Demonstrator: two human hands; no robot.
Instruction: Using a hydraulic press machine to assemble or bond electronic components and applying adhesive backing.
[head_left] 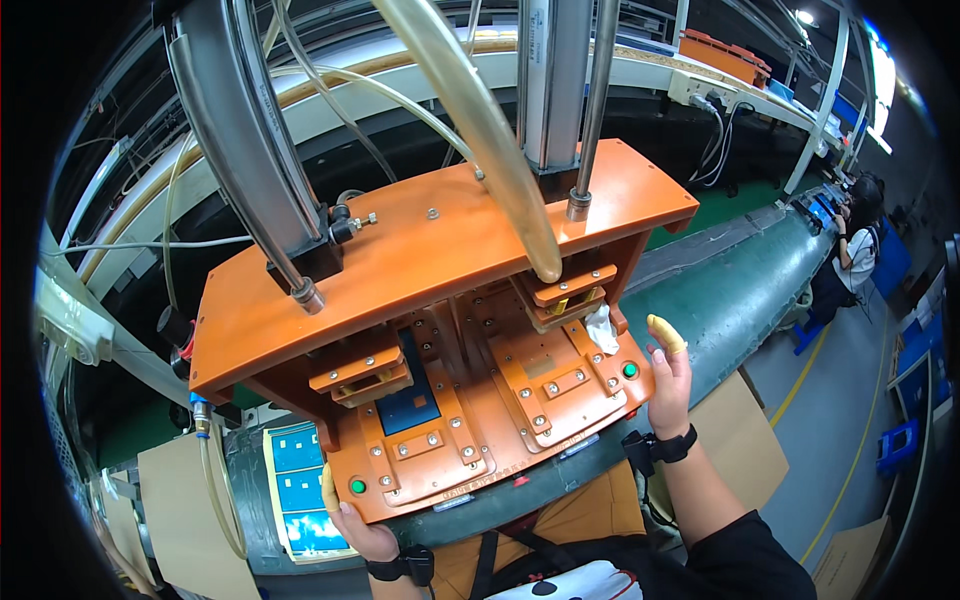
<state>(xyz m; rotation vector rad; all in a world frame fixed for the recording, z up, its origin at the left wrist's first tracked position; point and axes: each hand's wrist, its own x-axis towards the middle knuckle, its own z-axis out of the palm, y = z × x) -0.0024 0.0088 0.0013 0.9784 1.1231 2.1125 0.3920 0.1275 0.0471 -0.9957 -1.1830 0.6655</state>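
An orange two-station press stands in front of me, with metal cylinders and rods rising from its top. My left hand is at its lower left corner, beside a green button. One finger in a yellow finger cot stretches up along the side; the other fingers are partly hidden. My right hand is at the right edge, by another green button, its fingers apart and one capped in yellow. Neither hand holds anything visible. A blue sheet lies in the left station. Crumpled white material rests on the right side.
Blue pieces on a yellowish sheet lie left of the press, near a cardboard sheet. The dark green bench runs to the far right, where another person works. A thick hose hangs over the press.
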